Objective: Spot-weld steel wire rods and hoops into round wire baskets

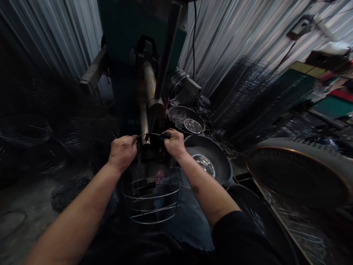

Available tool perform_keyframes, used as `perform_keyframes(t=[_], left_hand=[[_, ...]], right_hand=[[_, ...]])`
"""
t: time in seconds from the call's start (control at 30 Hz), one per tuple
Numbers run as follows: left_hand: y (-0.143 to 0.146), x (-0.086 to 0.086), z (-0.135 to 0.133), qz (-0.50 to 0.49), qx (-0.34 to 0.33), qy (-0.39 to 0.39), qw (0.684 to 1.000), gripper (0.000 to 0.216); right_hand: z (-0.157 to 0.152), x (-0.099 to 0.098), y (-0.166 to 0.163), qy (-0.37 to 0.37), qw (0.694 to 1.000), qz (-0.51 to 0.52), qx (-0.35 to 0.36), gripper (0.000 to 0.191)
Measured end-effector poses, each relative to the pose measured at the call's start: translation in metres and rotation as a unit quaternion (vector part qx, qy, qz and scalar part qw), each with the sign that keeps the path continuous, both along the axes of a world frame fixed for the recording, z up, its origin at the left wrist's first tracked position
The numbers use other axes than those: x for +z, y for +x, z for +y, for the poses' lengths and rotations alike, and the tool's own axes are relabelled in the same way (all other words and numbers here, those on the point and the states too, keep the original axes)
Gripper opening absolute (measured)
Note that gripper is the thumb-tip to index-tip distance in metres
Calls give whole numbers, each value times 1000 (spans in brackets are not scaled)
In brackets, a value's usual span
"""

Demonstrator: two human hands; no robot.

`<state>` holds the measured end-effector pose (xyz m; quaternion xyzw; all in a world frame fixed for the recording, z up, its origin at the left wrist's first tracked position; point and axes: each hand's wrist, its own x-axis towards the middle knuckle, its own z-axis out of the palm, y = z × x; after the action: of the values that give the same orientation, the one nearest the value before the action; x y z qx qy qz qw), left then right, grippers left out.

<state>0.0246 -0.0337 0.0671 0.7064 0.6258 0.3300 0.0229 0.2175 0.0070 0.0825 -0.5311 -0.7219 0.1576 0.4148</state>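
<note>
My left hand [122, 151] and my right hand [174, 144] are both closed on a thin curved metal wire [155, 134], one at each end of the visible span. Between them, the wire runs level at the copper-coloured tip [147, 136] on the lower metal rod [143, 119] of a dark green machine [118, 48]. A thicker, worn cylinder [150, 82] juts out above that rod. Below my hands, a round wire basket frame [154, 222] sits over my lap. Whether the held wire joins this frame, I cannot tell. Darkness hides the ends inside my fists.
To the right, a dark round pan [223, 162] holds a shiny metal bowl [205, 163]. Behind it, another pan [173, 109] carries wire pieces and a perforated disc [193, 126]. A large round fan-like cover [298, 176] stands at far right. Wire coils [178, 82] hang near the corrugated wall [215, 33].
</note>
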Motion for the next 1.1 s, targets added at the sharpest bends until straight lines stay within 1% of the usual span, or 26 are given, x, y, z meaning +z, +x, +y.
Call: perform_keyframes(t=[0.07, 0.23, 0.37, 0.57, 0.63, 0.73, 0.83, 0.9, 0.93, 1.0, 1.1], left_hand=[[0, 0, 0, 8, 6, -5, 1000, 38], [2, 0, 0, 16, 8, -11, 1000, 39], [3, 0, 0, 5, 17, -29, 999, 38], [4, 6, -2, -9, 18, -44, 999, 38], [2, 11, -2, -16, 11, -55, 998, 36], [-3, 22, 2, -23, -1, -78, 997, 30], [-11, 31, 6, -63, -5, -140, 988, 25], [-15, 33, 3, -109, -7, -173, 979, 25], [-17, 31, -1, -132, -11, -171, 976, 26], [-19, 22, -15, -174, -23, -125, 977, 29], [-22, -3, -41, -230, -65, -25, 971, 33]], right_hand=[[0, 0, 0, 6, 1000, -7, 3, 27], [0, -4, 0, 28, 999, -27, 2, 18], [-1, -5, -1, 40, 999, -31, 3, 23], [-2, 1, -1, 13, 999, -32, -8, 26], [1, 4, 1, -12, 1000, -19, -2, 24], [7, 10, 5, -82, 996, 4, 20, 18], [10, 20, 6, -163, 986, 18, 30, 15], [6, 26, 5, -206, 977, 38, 31, 14], [1, 29, 5, -215, 975, 52, 33, 12], [-15, 31, 6, -198, 975, 88, 41, 9], [-50, 21, 8, -159, 974, 145, 67, 12]])
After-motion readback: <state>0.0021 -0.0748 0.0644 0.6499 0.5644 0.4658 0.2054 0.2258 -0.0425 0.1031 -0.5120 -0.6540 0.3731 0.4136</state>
